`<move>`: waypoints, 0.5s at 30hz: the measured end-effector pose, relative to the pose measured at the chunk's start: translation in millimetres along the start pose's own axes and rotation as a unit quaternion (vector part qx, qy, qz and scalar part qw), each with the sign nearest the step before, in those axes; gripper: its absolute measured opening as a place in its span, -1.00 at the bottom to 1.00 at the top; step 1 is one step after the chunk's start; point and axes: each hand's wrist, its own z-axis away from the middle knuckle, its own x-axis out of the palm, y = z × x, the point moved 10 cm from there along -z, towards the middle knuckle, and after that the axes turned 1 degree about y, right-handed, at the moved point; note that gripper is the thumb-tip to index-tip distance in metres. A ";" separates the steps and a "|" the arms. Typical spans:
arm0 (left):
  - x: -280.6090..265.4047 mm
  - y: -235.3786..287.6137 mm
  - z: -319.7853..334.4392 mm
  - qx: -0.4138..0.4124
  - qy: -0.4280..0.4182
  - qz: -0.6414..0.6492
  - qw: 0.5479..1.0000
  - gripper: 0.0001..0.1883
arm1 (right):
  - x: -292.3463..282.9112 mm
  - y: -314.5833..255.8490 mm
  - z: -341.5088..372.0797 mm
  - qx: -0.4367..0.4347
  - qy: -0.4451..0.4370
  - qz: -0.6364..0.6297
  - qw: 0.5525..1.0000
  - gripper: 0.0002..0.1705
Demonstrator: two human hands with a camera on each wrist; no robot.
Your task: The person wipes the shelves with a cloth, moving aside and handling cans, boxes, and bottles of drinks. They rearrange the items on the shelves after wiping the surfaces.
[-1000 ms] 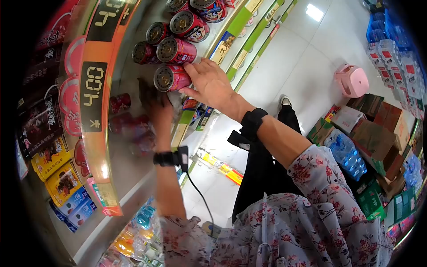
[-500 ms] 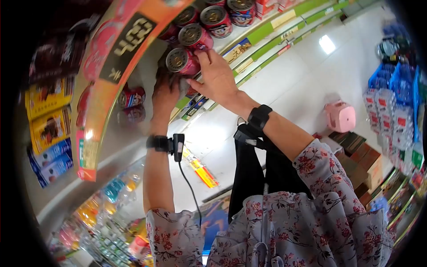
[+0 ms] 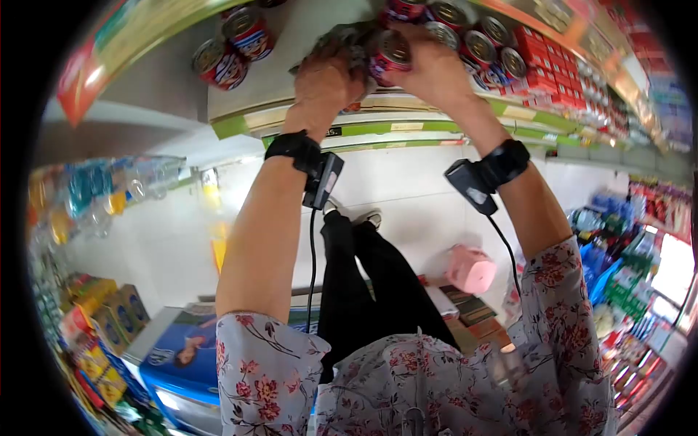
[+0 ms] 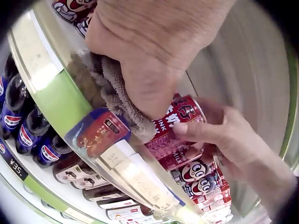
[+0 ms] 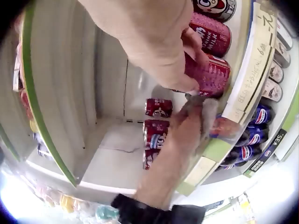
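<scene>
My right hand (image 3: 440, 69) grips a pink-red drink can (image 3: 390, 54) standing near the shelf's front edge, thumb on one side and fingers on the other. In the left wrist view the white lettering on this can (image 4: 170, 135) shows. Just left of it, my left hand (image 3: 323, 83) holds a crumpled grey cloth (image 3: 343, 38) down on the shelf. The cloth (image 4: 114, 88) bunches under the palm and reaches close to the can. In the right wrist view the left hand (image 5: 184, 133) lies right beside the gripped can (image 5: 215, 77).
More cans (image 3: 480, 47) are grouped right of my right hand, beside red cartons (image 3: 545, 69). Several cans (image 5: 156, 130) stand farther left on the shelf. A green price rail (image 3: 407, 127) runs along the edge. Pepsi bottles (image 4: 32, 130) fill a lower shelf. A pink stool (image 3: 471, 269) stands behind.
The head view has swung round, so the shelf now runs across the top. My left hand, blurred earlier, now shows with the cloth beside the can. The right hand stays at the cans.
</scene>
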 end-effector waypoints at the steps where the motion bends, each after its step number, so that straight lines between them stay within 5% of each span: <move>1: 0.4 -4.9 1.6 -0.018 0.001 -0.014 1.000 -0.55 | -0.7 0.2 -4.7 0.005 -0.031 -0.014 0.999 -0.13; 5: -0.3 -6.5 4.8 -0.039 0.050 -0.014 0.998 -0.52 | -21.5 -6.0 -19.7 0.034 0.022 -0.033 0.999 -0.16; 9: 0.6 -7.4 3.5 -0.070 -0.020 -0.023 0.997 -0.48 | -28.9 -40.1 -60.5 -0.021 0.068 -0.038 0.997 -0.18; 10: 9.2 -10.8 2.2 -0.091 -0.080 -0.013 0.992 -0.46 | -13.9 -34.6 -75.0 0.046 0.028 -0.061 0.997 -0.21; 15: 6.5 -12.3 1.0 -0.123 -0.098 0.006 0.987 -0.39 | 52.9 -60.5 -138.6 -0.036 -0.026 -0.151 0.988 -0.14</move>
